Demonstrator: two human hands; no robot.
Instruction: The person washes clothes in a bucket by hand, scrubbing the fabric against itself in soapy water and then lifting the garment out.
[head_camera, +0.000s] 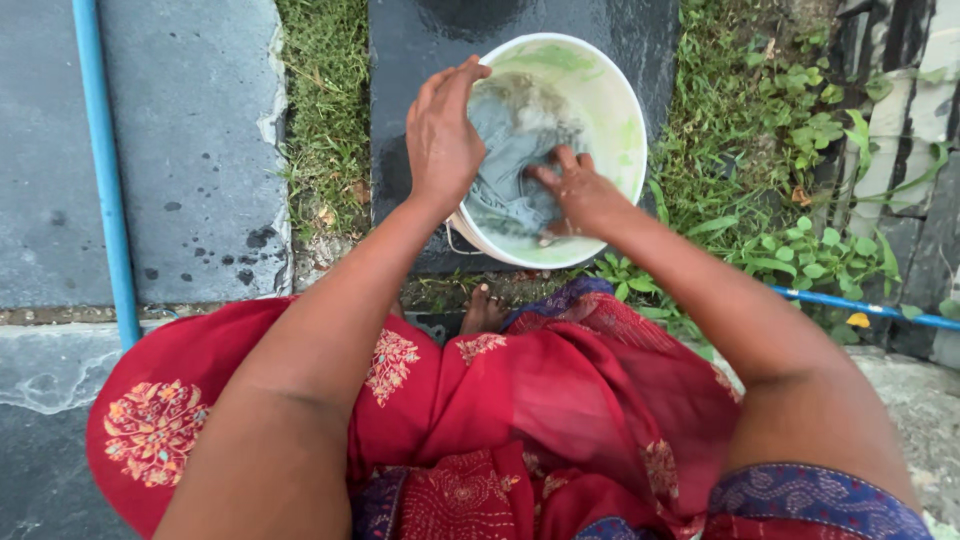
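left hand (443, 135) flat on bucket (625, 120) rim | right hand (575, 190) pinching grey cloth (510, 130) (wet)

One round white plastic bucket (610, 110) stands on one dark wet stone slab (410, 40). One soaked grey cloth (515, 150) lies in the bucket. Two bare hands are in view: one left hand (443, 135) and one right hand (580, 190). One bare foot (483, 312) shows. Two blue plastic pipes appear: one long pipe (105, 170) and one short pipe (865, 308).

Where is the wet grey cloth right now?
In the head view, the grey cloth sits inside the white bucket at top centre, between the left hand and right hand.
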